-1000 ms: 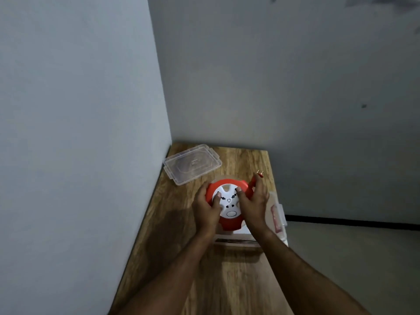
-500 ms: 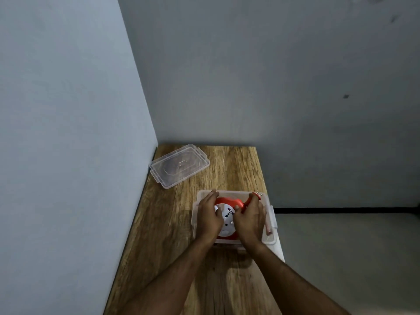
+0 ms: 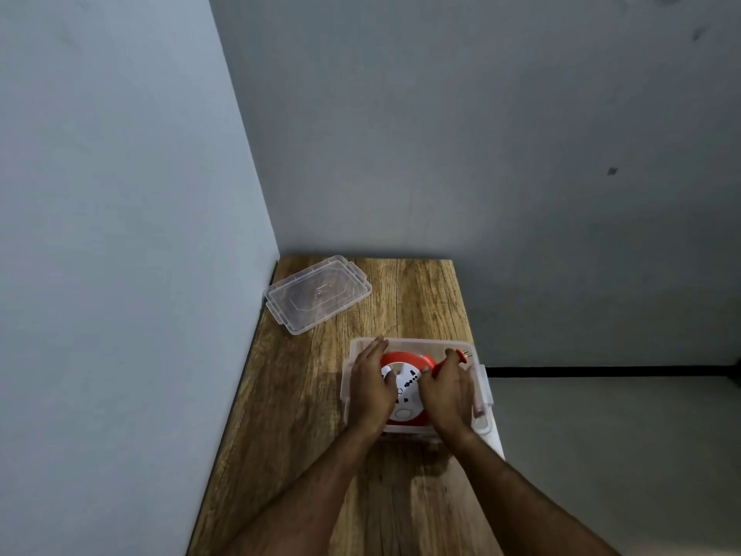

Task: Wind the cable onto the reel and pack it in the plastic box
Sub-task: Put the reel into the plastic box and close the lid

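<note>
The red reel [image 3: 405, 359] with its white socket face [image 3: 407, 389] lies flat inside the clear plastic box [image 3: 417, 342] on the wooden table [image 3: 304, 395]. My left hand [image 3: 371, 385] holds the reel's left side, thumb on the white face. My right hand [image 3: 449, 395] holds the right side of the reel. The red plug [image 3: 459, 355] sticks up beyond my right fingers at the box's far right corner. The cable itself is hidden on the reel.
The box's clear lid [image 3: 316, 292] lies loose at the table's far left corner by the wall. Walls close the left and far sides. The table's right edge drops to a grey floor [image 3: 601, 455]. One box latch [image 3: 481, 389] hangs open on the right.
Both hands lowered the reel from above the box down into it. The camera view shifted, showing more of the box around the reel.
</note>
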Tool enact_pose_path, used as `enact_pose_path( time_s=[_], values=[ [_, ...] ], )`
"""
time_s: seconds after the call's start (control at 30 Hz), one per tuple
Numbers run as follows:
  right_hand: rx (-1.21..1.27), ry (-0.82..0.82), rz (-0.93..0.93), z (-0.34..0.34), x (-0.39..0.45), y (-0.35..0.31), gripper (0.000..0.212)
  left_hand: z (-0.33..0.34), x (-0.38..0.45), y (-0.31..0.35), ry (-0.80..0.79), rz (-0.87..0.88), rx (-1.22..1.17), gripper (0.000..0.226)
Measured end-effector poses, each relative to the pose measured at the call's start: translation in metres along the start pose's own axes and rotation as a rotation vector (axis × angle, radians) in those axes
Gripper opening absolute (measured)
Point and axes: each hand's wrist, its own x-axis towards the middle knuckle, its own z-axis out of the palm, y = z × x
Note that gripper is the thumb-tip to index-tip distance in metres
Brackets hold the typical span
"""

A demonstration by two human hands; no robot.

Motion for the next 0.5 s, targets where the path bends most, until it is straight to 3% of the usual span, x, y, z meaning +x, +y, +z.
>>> enact_pose_path(
  time_s=[0.2, 0.33, 0.5],
  values=[
    [-0.135, 0.02, -0.07, -0.013, 0.0, 0.003, 0.054, -0.001, -0.002, 0.005, 0.02, -0.016, -0.035, 0.054],
    [-0.299, 0.064, -0.118, -0.027, 0.018, -0.014, 0.038, -0.009, 0.004, 0.012, 0.055, 0.0, -0.08, 0.047],
    [-0.1, 0.041, -0.244, -0.026, 0.045, -0.053, 0.051, -0.032, 0.032, 0.018, 0.181, -0.013, -0.125, 0.045]
  ],
)
